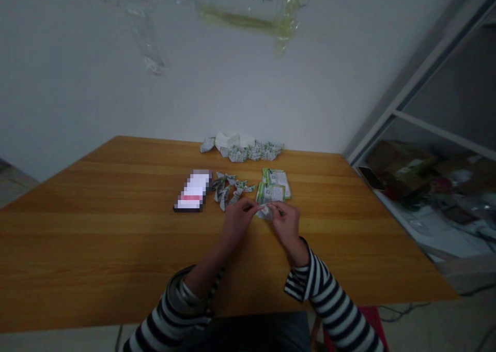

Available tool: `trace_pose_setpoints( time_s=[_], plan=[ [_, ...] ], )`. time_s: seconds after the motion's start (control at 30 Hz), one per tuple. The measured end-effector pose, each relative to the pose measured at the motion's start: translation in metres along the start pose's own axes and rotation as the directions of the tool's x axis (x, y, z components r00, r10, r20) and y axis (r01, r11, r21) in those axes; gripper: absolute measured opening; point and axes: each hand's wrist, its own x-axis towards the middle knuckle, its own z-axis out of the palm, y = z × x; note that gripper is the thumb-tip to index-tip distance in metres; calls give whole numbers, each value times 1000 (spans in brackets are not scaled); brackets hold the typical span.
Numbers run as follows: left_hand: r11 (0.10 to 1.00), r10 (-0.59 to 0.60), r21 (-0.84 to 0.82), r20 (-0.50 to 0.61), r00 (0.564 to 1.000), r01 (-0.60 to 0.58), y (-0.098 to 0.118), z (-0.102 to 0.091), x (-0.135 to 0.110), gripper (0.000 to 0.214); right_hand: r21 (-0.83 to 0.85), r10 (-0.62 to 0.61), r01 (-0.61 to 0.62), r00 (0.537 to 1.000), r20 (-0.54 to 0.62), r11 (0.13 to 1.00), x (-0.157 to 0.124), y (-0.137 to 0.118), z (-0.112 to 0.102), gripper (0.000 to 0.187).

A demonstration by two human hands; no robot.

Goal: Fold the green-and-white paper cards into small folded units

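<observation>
My left hand (238, 224) and my right hand (287, 224) meet above the wooden table (96, 248), pinching a small piece of green-and-white printed paper (265, 212) between them. Just beyond the fingers lie flat green-and-white printed packets (274, 186). To the left of those sits a loose group of folded strips of the same print (228, 190). A phone with a pixelated, blurred screen (192, 190) lies further left. Along the far edge runs a row of folded pieces (251, 151), with white paper (228, 141) among them.
A white wall rises behind the table, with clear plastic bags (248, 11) hanging in front of it. To the right stands a metal-framed shelf (422, 186) holding cardboard, a dark phone-like object and clutter. Cables lie on the floor below the near right corner.
</observation>
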Motion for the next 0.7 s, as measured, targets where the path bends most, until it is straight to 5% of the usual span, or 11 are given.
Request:
trace_pose_setpoints(
  time_s=[0.27, 0.43, 0.7],
  plan=[
    [931, -153, -333, 8, 988, 147, 3, 9, 3, 35, 170, 88, -71, 992, -94, 983, -2, -5, 8, 19],
    [956, -131, -248, 113, 985, 156, 3, 8, 4, 26, 264, 40, 6, 985, -170, 964, 0, -10, 16, 17],
    [942, -132, -297, 108, 985, 159, 4, 3, 3, 30, 365, 187, -144, 979, -85, 920, -6, -12, 21, 20]
  ],
)
